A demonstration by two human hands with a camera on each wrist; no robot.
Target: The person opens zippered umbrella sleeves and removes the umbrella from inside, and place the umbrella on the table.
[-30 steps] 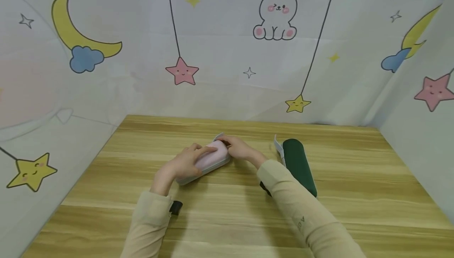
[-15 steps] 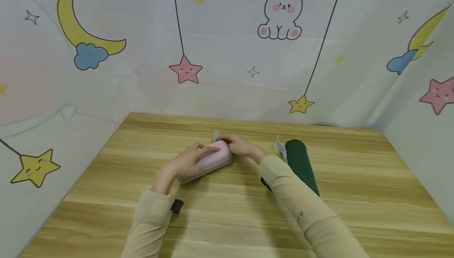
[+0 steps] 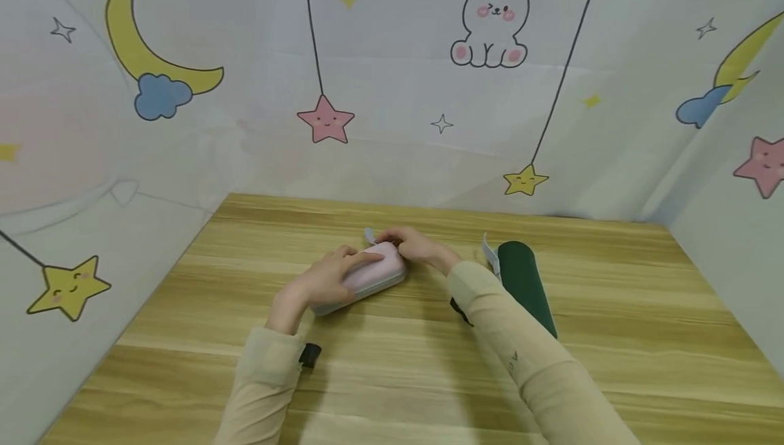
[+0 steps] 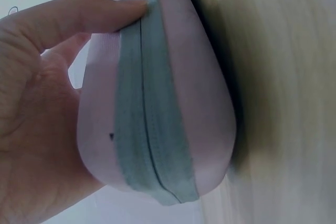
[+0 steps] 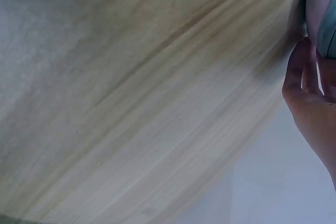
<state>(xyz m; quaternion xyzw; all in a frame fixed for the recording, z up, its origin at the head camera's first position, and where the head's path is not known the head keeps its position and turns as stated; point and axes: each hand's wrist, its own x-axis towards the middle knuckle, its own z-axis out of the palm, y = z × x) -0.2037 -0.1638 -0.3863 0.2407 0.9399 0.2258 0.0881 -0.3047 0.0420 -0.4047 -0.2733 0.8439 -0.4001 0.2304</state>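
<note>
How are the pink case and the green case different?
The pink case is pale; the green case is dark.
The left hand and right hand hold the pink case; neither holds the green case.
The pink case lies slantwise across the table, while the green case points more away from the person.
Both are long and rounded.

i record both sleeved arms extended forward, converging so the hands sit close together. left forearm [image 3: 260,390]: angled slightly inward, wrist bent toward the right. left hand [image 3: 321,283]: fingers forward, its thumb [image 4: 100,15] set apart from them. right forearm [image 3: 539,363]: slanting inward across my view. right hand [image 3: 419,246]: pointing leftward, fingers bent, fingertips partly hidden from me
</note>
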